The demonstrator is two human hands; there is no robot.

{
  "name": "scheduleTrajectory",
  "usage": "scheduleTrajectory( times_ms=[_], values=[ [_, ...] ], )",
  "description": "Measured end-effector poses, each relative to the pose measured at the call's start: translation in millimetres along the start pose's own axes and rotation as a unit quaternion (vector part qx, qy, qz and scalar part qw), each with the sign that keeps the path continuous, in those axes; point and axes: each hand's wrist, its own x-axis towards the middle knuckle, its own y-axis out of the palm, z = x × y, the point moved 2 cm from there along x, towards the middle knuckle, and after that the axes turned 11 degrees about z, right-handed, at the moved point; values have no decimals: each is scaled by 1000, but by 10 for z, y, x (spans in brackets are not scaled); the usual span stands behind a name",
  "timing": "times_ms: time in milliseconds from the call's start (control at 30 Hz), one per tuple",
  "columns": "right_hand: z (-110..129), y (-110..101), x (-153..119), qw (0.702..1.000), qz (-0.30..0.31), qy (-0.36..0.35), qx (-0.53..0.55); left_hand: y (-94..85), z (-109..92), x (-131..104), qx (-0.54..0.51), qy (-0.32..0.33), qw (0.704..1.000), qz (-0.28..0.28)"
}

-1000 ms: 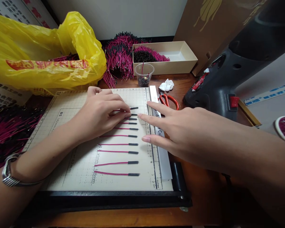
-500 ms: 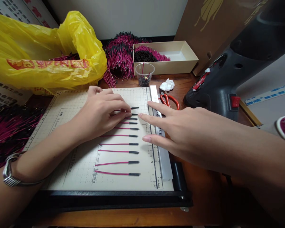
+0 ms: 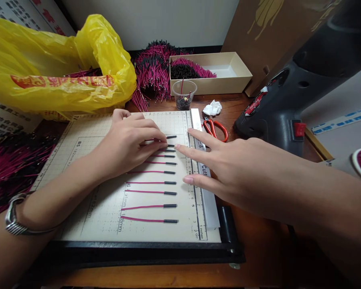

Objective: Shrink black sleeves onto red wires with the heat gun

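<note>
Several pink wires [image 3: 147, 192] with black sleeves [image 3: 170, 193] on their right ends lie in a column of rows on a cream paper cutter board [image 3: 108, 224]. My left hand [image 3: 135, 140] rests over the upper rows, its thumb and forefinger pinched on a wire whose black sleeve [image 3: 171, 145] sticks out to the right. Its pink part is hidden under the fingers. My right hand [image 3: 225, 160] lies over the cutter's metal edge strip [image 3: 210, 206] with fingers spread; one fingertip touches the end of that same sleeve.
A yellow plastic bag [image 3: 108, 52], a heap of wires [image 3: 153, 68], a cream box [image 3: 210, 86] and a clear cup [image 3: 184, 96] stand behind the board. Red-handled pliers [image 3: 218, 130], crumpled tissue [image 3: 212, 108] and a heat gun [image 3: 284, 108] are at right; more wires [image 3: 12, 168] lie left.
Both hands stay almost in place. My right thumb has shifted slightly to the right. The view has drifted a little.
</note>
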Motion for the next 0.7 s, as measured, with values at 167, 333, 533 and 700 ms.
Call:
scheduleTrajectory(
  times_ms=[167,333,533,700],
  values=[
    [3,33,9,999,-42,18,-17,-2,-12,-1,-4,3,1000,2],
    [-3,23,17,999,-31,40,-4,-19,-28,-11,-2,3,1000,1],
    [3,-21,39,999,2,37,1,-40,-9,-31,-5,1,1000,8],
    [4,-28,26,1000,4,-8,-28,-36,7,-27,-5,5,1000,5]
  ],
)
